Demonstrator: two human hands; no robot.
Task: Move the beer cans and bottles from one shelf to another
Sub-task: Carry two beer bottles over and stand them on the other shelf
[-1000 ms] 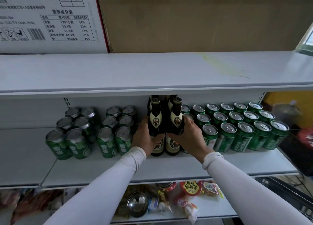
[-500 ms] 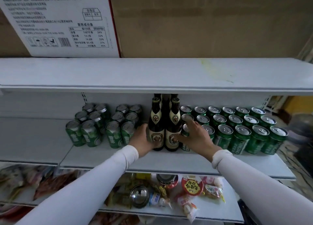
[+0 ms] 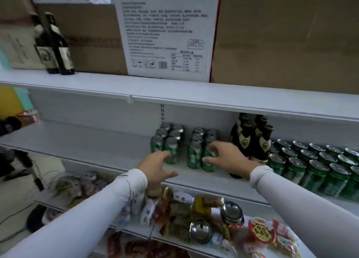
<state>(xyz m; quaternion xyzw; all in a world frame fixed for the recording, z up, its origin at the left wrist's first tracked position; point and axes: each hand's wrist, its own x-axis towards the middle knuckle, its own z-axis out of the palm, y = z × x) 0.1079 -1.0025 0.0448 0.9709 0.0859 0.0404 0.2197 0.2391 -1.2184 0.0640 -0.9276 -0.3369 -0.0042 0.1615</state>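
On the middle shelf (image 3: 97,141) stand two clusters of green cans, a left cluster (image 3: 167,141) and a right cluster (image 3: 200,148). Several dark beer bottles (image 3: 252,139) stand to their right, then rows of more green cans (image 3: 318,166). My left hand (image 3: 157,168) reaches with spread fingers at the front can of the left cluster, holding nothing. My right hand (image 3: 227,158) has its fingers curved around the front can of the right cluster, barely touching it. Two dark bottles (image 3: 56,49) stand on the top shelf (image 3: 174,90) at the left.
Cardboard boxes (image 3: 281,39) and a white printed box (image 3: 165,36) fill the back of the top shelf. The bottom shelf (image 3: 194,228) holds snack packets and metal-lidded jars. Bare shelf surface lies left of the cans.
Both hands have let go of the bottles and moved left to the two can clusters. The view has swung left and up, showing two bottles on the top shelf.
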